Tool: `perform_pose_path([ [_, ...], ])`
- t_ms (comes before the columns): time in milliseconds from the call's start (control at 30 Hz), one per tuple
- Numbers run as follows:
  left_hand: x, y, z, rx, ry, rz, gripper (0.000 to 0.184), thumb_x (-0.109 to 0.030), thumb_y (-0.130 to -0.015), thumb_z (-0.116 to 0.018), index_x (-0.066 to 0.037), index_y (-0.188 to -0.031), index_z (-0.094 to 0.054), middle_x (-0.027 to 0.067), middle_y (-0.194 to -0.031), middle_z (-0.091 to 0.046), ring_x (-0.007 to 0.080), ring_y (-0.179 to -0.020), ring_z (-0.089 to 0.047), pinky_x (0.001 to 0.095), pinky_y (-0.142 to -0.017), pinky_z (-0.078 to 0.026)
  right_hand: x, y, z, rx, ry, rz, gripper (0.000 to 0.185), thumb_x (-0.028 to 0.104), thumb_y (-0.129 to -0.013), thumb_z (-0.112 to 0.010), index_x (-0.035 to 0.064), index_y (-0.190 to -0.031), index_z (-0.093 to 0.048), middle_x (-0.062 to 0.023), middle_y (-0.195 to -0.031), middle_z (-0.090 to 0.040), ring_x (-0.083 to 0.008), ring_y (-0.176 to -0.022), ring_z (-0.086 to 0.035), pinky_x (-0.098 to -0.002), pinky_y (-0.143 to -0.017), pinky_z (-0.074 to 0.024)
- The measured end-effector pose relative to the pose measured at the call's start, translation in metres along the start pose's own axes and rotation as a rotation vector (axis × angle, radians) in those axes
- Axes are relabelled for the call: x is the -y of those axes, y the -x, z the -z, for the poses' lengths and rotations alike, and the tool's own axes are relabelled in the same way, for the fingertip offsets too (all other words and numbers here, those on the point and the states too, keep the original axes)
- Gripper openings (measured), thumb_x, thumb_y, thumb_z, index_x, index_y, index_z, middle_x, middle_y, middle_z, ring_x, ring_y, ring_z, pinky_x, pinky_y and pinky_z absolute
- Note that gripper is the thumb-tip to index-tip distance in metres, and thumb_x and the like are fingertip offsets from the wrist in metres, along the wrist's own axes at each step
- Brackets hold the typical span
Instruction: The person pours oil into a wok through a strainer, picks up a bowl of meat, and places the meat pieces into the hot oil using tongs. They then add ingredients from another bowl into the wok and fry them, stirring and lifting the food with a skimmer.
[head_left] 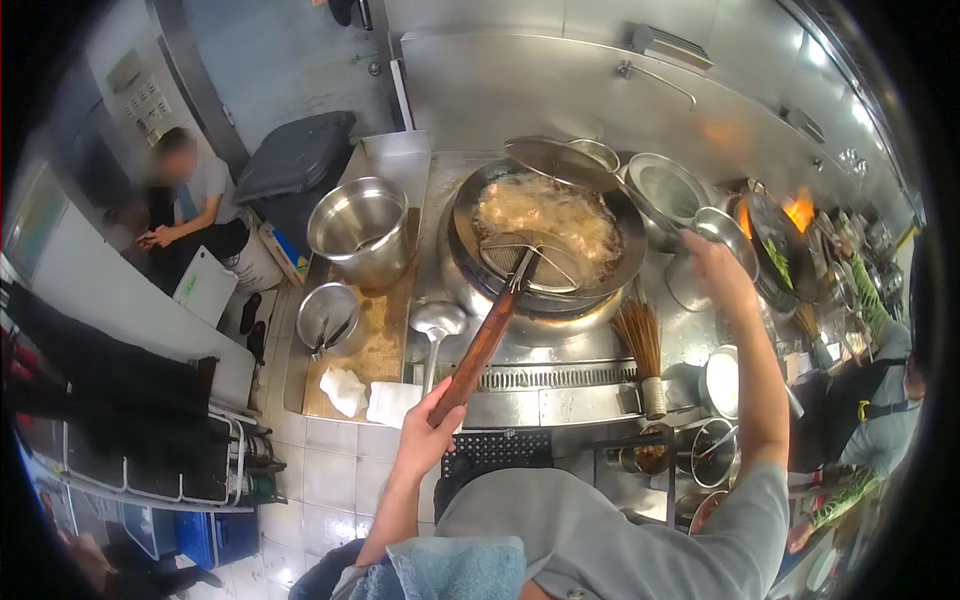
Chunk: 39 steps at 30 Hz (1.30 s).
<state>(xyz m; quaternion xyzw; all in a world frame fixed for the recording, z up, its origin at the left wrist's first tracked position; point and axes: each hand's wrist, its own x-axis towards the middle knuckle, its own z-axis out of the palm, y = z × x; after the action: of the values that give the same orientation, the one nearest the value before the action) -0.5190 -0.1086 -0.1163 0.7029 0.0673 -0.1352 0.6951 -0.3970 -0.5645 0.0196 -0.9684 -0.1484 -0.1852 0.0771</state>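
My left hand (pixel 432 425) is closed round the wooden handle of a wire-mesh strainer (pixel 510 262). The mesh head rests low over the near side of a large wok (pixel 632 262). Inside the wok, light brown pieces of food (pixel 540 215) lie in bubbling oil. On the right, my right hand (pixel 718 268) is closed on the handle of a broad, round metal skimmer (pixel 560 163). This skimmer is tilted above the wok's far edge, and its holes are too small to make out.
A steel pot (pixel 358 235), a small bowl with utensils (pixel 328 318), white cloths (pixel 395 402) and a ladle (pixel 438 322) stand left. Rightward are a bamboo brush (pixel 640 345), a round strainer (pixel 665 188) and a flaming wok (pixel 775 235). A co-worker (pixel 880 400) stands far right; another person (pixel 195 200) sits left.
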Motion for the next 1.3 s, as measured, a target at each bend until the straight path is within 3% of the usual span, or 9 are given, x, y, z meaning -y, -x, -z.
perform_pose_path([
  [33,0.000,0.000,-0.001,0.000,0.001,0.001,0.056,-0.010,-0.089,-0.065,-0.006,-0.141,-0.045,0.0043,-0.101,-0.068,0.0040,-0.060,-0.053,0.0209,-0.045,-0.044,0.018,-0.010,0.008,0.116,-0.008,-0.106,0.047,-0.006,-0.080,-0.055,0.0010,-0.127,-0.051,-0.0277,-0.088,-0.064,-0.0426,-0.088,-0.062,-0.0482,-0.080,-0.0479],
  [233,0.001,0.000,-0.001,-0.015,-0.017,-0.008,0.055,-0.011,-0.089,-0.066,-0.006,-0.140,-0.046,0.0039,-0.098,-0.067,0.0042,-0.055,-0.050,0.0214,-0.044,-0.044,0.039,-0.031,-0.010,0.239,0.222,0.033,0.055,-0.006,-0.076,-0.051,0.0032,-0.131,-0.050,-0.0240,-0.092,-0.065,-0.0387,-0.090,-0.064,-0.0462,-0.081,-0.0504],
  [367,0.006,-0.002,0.000,-0.039,-0.038,-0.040,0.054,-0.011,-0.089,-0.066,-0.006,-0.139,-0.048,0.0042,-0.097,-0.067,0.0045,-0.053,-0.050,0.0216,-0.044,-0.043,0.049,-0.008,0.031,0.370,0.258,-0.008,0.052,-0.002,-0.081,-0.045,0.0050,-0.132,-0.050,-0.0226,-0.092,-0.064,-0.0380,-0.091,-0.063,-0.0459,-0.082,-0.0500],
  [667,0.000,-0.003,0.005,-0.034,-0.072,-0.021,0.053,-0.012,-0.088,-0.066,-0.005,-0.138,-0.048,0.0052,-0.097,-0.067,0.0053,-0.052,-0.050,0.0222,-0.043,-0.044,0.045,0.033,0.088,0.358,0.362,-0.104,0.059,-0.011,-0.073,-0.052,0.0072,-0.129,-0.053,-0.0199,-0.089,-0.063,-0.0373,-0.087,-0.063,-0.0465,-0.078,-0.0497],
  [800,0.000,-0.003,0.005,-0.011,-0.085,-0.025,0.054,-0.012,-0.088,-0.066,-0.007,-0.139,-0.048,0.0053,-0.096,-0.068,0.0056,-0.052,-0.051,0.0227,-0.043,-0.044,0.022,0.032,0.036,0.212,0.330,0.018,0.063,-0.013,-0.072,-0.051,0.0068,-0.131,-0.052,-0.0212,-0.090,-0.065,-0.0372,-0.085,-0.064,-0.0457,-0.078,-0.0507],
  [1033,0.000,-0.003,0.006,-0.013,-0.114,-0.039,0.053,-0.012,-0.089,-0.066,-0.007,-0.139,-0.048,0.0046,-0.094,-0.067,0.0054,-0.053,-0.051,0.0230,-0.043,-0.044,0.000,-0.003,0.028,0.070,0.019,-0.083,0.048,-0.006,-0.074,-0.055,0.0000,-0.122,-0.057,-0.0303,-0.088,-0.062,-0.0428,-0.086,-0.063,-0.0471,-0.074,-0.0481],
  [1233,0.008,-0.002,0.001,-0.023,-0.073,-0.040,0.053,-0.013,-0.089,-0.065,-0.007,-0.139,-0.048,0.0035,-0.090,-0.066,0.0053,-0.053,-0.050,0.0225,-0.044,-0.044,0.009,-0.033,-0.017,0.107,0.027,-0.153,0.054,-0.008,-0.074,-0.054,0.0020,-0.126,-0.054,-0.0277,-0.088,-0.064,-0.0423,-0.087,-0.063,-0.0475,-0.076,-0.0497],
  [1300,0.008,-0.001,0.001,-0.025,-0.073,-0.033,0.053,-0.013,-0.089,-0.065,-0.007,-0.139,-0.048,0.0032,-0.089,-0.065,0.0052,-0.053,-0.050,0.0225,-0.044,-0.044,0.016,-0.035,-0.028,0.180,0.049,-0.068,0.054,-0.008,-0.074,-0.053,0.0026,-0.127,-0.053,-0.0269,-0.088,-0.064,-0.0420,-0.086,-0.063,-0.0479,-0.076,-0.0500],
])
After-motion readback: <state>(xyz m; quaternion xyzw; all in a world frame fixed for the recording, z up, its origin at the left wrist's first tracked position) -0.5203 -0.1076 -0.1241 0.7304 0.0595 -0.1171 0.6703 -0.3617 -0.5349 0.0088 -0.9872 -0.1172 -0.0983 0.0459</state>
